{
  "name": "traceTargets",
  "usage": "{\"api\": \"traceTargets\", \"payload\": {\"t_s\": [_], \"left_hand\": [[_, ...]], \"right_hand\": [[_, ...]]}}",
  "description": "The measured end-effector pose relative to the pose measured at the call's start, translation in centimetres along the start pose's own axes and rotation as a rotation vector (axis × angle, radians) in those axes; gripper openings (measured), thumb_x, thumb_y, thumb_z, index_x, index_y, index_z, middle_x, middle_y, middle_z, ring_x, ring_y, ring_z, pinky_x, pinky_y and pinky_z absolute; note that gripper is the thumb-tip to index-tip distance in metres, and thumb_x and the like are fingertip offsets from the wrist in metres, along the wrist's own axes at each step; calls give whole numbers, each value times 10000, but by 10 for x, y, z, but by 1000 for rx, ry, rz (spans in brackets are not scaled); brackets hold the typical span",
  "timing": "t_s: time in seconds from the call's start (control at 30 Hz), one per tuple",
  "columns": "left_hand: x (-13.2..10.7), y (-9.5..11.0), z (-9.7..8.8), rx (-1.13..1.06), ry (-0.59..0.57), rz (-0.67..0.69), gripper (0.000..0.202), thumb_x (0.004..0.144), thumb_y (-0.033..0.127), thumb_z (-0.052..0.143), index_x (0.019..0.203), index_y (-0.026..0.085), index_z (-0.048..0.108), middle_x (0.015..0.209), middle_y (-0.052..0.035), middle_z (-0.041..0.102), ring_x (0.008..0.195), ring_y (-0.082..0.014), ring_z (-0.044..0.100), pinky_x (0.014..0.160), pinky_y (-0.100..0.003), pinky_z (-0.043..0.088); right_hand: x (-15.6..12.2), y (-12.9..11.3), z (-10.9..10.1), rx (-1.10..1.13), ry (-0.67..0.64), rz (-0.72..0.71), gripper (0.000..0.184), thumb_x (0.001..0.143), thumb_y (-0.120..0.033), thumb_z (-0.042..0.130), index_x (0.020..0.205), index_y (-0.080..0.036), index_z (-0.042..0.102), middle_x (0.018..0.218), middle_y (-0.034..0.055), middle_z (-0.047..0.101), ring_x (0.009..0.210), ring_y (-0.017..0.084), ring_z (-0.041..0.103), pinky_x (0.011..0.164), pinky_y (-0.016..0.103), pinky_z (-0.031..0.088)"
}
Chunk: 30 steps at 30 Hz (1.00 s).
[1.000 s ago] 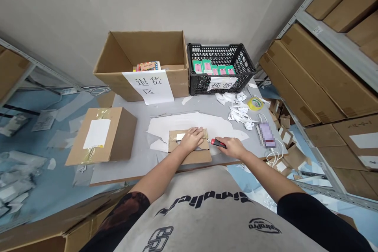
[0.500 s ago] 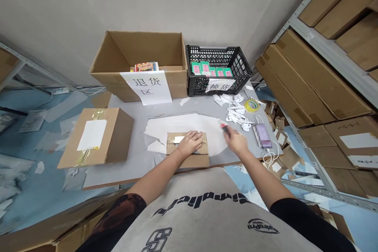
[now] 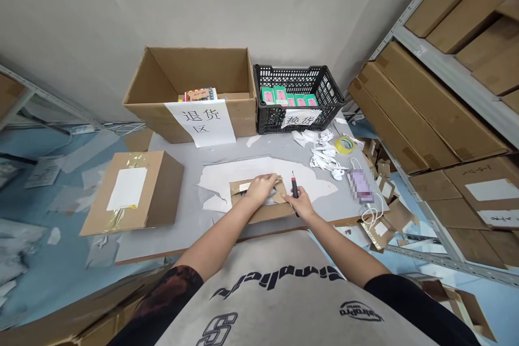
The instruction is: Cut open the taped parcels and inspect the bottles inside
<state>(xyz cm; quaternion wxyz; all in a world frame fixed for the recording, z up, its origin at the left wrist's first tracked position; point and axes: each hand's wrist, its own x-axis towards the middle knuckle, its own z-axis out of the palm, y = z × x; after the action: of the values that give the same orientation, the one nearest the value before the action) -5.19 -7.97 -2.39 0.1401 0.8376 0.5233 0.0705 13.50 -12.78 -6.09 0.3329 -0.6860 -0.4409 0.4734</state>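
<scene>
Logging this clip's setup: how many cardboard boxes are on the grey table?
3: an open carton at the back, a taped box at the left, and a small box under the left hand mid-table.

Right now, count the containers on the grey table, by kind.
Open cardboard box: 1
Taped carton with white label: 1
Small taped carton under the left hand: 1
Black plastic crate: 1
Total: 4

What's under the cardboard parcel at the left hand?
A torn white sheet shows around the parcel, on the grey table. The parcel hides whatever lies directly beneath it; the left hand rests on top.
</scene>
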Motion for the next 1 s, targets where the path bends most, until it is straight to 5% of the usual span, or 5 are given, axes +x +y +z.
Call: {"api": "traceTargets", "payload": {"t_s": [0.3,0.5,0.77,0.9,1.0], "left_hand": [[-14,-42,-31,28,-206,-144,518,906,391,479,1403,291,369,1295,-119,584,1047,-310,630,863,-414,463],[-53,-72,-38,35,-317,-454,690,892,596,387,1471,236,280,1150,-164,647,995,-364,648,818,-442,465],[-53,-54,-24,-100,-145,-645,781,913,535,389,1545,233,42,1168,-202,618,1015,-368,651,845,-447,463],[-47,-44,-10,-242,2,-702,787,921,543,391,1545,300,-20,1415,-223,437,1112,-352,616,879,-462,477],[-43,-40,-4,-232,71,-685,701,906,526,446,1526,391,149,1587,-177,161,1147,-377,582,864,-524,485]], "right_hand": [[-4,-2,4,429,-57,218,323,722,-456,652,792,-237,426,541,-86,466,391,83,415,365,201,315],[-41,1,25,458,-211,187,353,722,-434,720,932,-226,527,992,52,640,885,202,670,614,291,572],[4,-63,77,400,-255,-133,505,692,-496,724,1084,-220,564,926,50,676,871,202,635,707,314,534],[36,-79,66,361,-265,-137,463,652,-514,747,966,-213,589,792,4,652,730,166,615,645,281,507],[38,-68,39,365,-167,-61,415,689,-558,707,867,-203,588,678,-22,599,624,139,579,597,265,487]]}}
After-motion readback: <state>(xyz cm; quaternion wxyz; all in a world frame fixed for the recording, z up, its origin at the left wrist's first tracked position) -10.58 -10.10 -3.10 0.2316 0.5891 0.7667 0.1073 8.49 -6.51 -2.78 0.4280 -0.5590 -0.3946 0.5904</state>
